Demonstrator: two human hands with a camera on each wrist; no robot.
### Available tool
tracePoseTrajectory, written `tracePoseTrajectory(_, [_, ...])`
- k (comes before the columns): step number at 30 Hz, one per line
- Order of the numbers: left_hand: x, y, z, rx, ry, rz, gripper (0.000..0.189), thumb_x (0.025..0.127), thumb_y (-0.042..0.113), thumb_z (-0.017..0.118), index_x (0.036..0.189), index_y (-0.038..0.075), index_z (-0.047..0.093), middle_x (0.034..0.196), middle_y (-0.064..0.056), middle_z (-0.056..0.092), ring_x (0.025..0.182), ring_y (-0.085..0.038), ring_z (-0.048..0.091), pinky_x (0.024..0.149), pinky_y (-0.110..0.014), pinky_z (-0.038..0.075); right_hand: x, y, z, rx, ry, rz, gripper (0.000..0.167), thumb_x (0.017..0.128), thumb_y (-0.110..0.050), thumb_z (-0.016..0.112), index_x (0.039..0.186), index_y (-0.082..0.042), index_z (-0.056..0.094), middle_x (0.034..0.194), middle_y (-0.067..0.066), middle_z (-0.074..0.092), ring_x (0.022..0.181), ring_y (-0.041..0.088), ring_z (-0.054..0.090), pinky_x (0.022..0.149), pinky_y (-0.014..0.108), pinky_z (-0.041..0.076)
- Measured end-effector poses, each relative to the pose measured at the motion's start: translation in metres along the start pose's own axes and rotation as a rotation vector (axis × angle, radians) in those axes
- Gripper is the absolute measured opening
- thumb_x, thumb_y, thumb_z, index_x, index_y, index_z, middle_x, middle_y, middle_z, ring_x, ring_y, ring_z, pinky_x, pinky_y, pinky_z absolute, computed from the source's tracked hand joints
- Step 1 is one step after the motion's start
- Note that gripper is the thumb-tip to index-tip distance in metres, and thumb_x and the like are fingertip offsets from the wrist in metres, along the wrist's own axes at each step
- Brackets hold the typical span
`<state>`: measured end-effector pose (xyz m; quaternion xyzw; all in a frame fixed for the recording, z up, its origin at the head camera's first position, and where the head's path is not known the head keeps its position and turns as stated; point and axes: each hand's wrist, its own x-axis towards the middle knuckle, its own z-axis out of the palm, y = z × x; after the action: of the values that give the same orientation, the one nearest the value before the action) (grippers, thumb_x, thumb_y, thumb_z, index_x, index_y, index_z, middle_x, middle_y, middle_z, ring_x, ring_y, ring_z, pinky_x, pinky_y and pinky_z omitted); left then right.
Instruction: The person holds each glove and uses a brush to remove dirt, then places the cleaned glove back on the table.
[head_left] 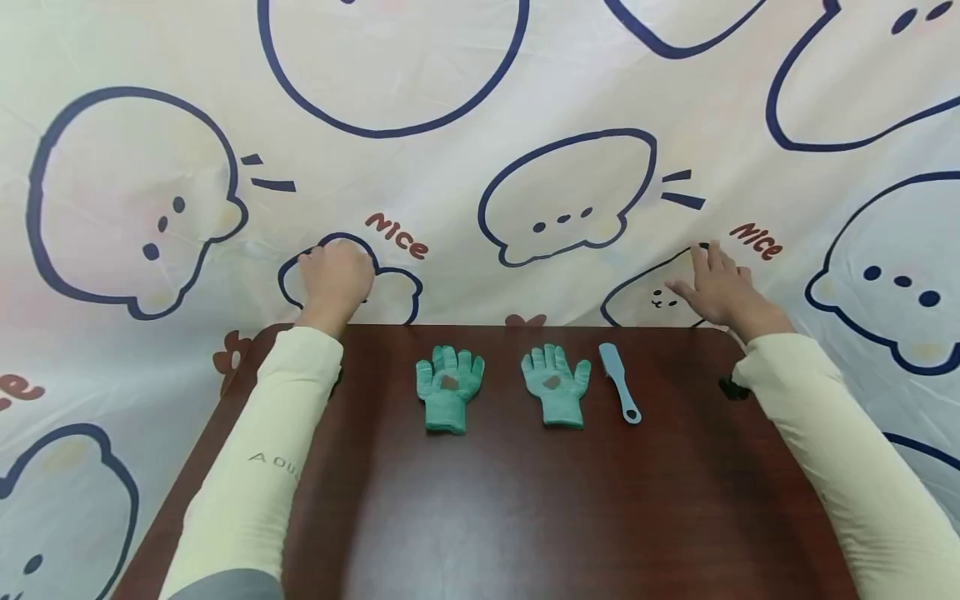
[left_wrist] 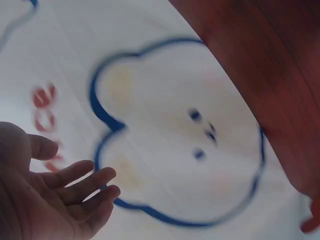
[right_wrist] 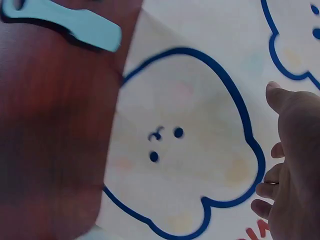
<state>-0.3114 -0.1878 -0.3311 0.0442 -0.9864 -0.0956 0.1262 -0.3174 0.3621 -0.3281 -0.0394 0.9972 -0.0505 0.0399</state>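
Note:
Past the table's far left corner is my left hand [head_left: 337, 279], held in the air. In the left wrist view its fingers [left_wrist: 82, 192] are loosely bent and hold nothing. Over the far right corner my right hand [head_left: 718, 287] is spread, with nothing in it. On the table lie two green knitted gloves, the left glove [head_left: 447, 390] and the right glove [head_left: 557, 386], fingers pointing away, each with a brownish patch on the palm. Beside the right glove lies a slim light blue tool [head_left: 620, 383] with a hole in its handle end; its exact kind cannot be told. Neither hand touches these things.
A dark reddish-brown table [head_left: 510, 517] with rounded far corners fills the lower middle. Behind it and at its sides hangs a pale cloth [head_left: 450, 183] printed with blue cartoon outlines and red lettering. Small dark objects show at both wrists.

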Motion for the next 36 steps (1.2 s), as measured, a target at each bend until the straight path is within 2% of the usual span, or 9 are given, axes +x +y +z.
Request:
tracePoseTrajectory(4, [-0.012,0.034,0.005,-0.086,0.015,0.091,0.038,0.103,0.022,0.042,0.088,-0.006,0.063,0.088,-0.026,0.066,0.094,-0.046,0.063,0.087,-0.059,0.053,-0.01,0.004,0.018,0.03,-0.032,-0.043,0.102,0.101,-0.073,0.024,0.161,0.006,0.0,0.164,0.039,-0.007,0.149,0.062,0.005,0.118,0.077,0.007])
tracePoseTrajectory(6, [-0.023,0.051,0.011,-0.152,-0.01,0.148,0.036,0.104,0.022,0.044,0.098,-0.007,0.064,0.094,-0.025,0.066,0.096,-0.045,0.063,0.087,-0.058,0.054,-0.015,0.004,0.028,0.067,-0.051,-0.043,0.104,0.099,-0.076,0.023,0.161,0.006,0.004,0.164,0.039,0.004,0.148,0.061,0.012,0.119,0.075,0.012])
tracePoseTrajectory(9, [-0.043,0.075,0.025,-0.249,-0.103,0.193,0.041,0.105,0.025,0.048,0.126,-0.009,0.059,0.117,-0.028,0.065,0.108,-0.044,0.064,0.092,-0.056,0.056,-0.024,-0.002,0.043,0.11,-0.09,-0.034,0.107,0.097,-0.078,0.023,0.16,0.008,0.01,0.162,0.039,0.017,0.147,0.058,0.022,0.118,0.073,0.022])
tracePoseTrajectory(12, [-0.062,0.097,0.042,-0.336,-0.228,0.195,0.057,0.105,0.028,0.054,0.147,-0.008,0.043,0.139,-0.028,0.057,0.12,-0.041,0.062,0.1,-0.052,0.056,-0.033,-0.012,0.062,0.127,-0.115,-0.027,0.105,0.099,-0.076,0.025,0.159,0.009,0.014,0.161,0.038,0.024,0.145,0.057,0.029,0.115,0.072,0.03])
tracePoseTrajectory(18, [-0.085,0.137,0.085,-0.444,-0.407,0.16,0.069,0.103,0.034,0.062,0.154,-0.005,0.037,0.15,-0.023,0.053,0.132,-0.035,0.058,0.109,-0.048,0.052,-0.049,-0.036,0.104,0.131,-0.059,-0.02,0.081,0.107,-0.054,0.04,0.154,0.01,0.026,0.155,0.036,0.036,0.135,0.054,0.046,0.106,0.069,0.044])
tracePoseTrajectory(23, [-0.096,0.164,0.122,-0.477,-0.479,0.114,0.077,0.101,0.038,0.065,0.153,-0.01,0.034,0.154,-0.027,0.047,0.139,-0.038,0.051,0.113,-0.049,0.048,-0.059,-0.053,0.135,0.125,-0.033,-0.03,0.07,0.108,-0.042,0.046,0.146,0.016,0.035,0.143,0.039,0.044,0.122,0.049,0.057,0.092,0.06,0.055])
tracePoseTrajectory(27, [-0.099,0.183,0.144,-0.449,-0.501,0.06,0.077,0.099,0.043,0.065,0.147,-0.012,0.04,0.144,-0.03,0.053,0.133,-0.041,0.054,0.111,-0.051,0.048,-0.064,-0.059,0.15,0.134,0.014,-0.024,0.067,0.107,-0.037,0.051,0.14,0.02,0.039,0.136,0.04,0.047,0.115,0.047,0.059,0.084,0.057,0.058])
tracePoseTrajectory(31, [-0.099,0.197,0.166,-0.427,-0.52,-0.016,0.084,0.095,0.049,0.068,0.147,-0.01,0.039,0.144,-0.028,0.051,0.134,-0.041,0.05,0.11,-0.053,0.048,-0.066,-0.061,0.159,0.145,0.054,-0.011,0.061,0.106,-0.035,0.052,0.134,0.019,0.044,0.127,0.038,0.05,0.107,0.045,0.06,0.079,0.057,0.059])
tracePoseTrajectory(36, [-0.101,0.215,0.181,-0.374,-0.475,-0.108,0.091,0.088,0.053,0.076,0.145,-0.009,0.041,0.14,-0.028,0.05,0.129,-0.041,0.05,0.103,-0.056,0.051,-0.067,-0.065,0.17,0.153,0.053,0.006,0.06,0.106,-0.036,0.052,0.131,0.018,0.046,0.12,0.035,0.053,0.102,0.041,0.06,0.078,0.056,0.059])
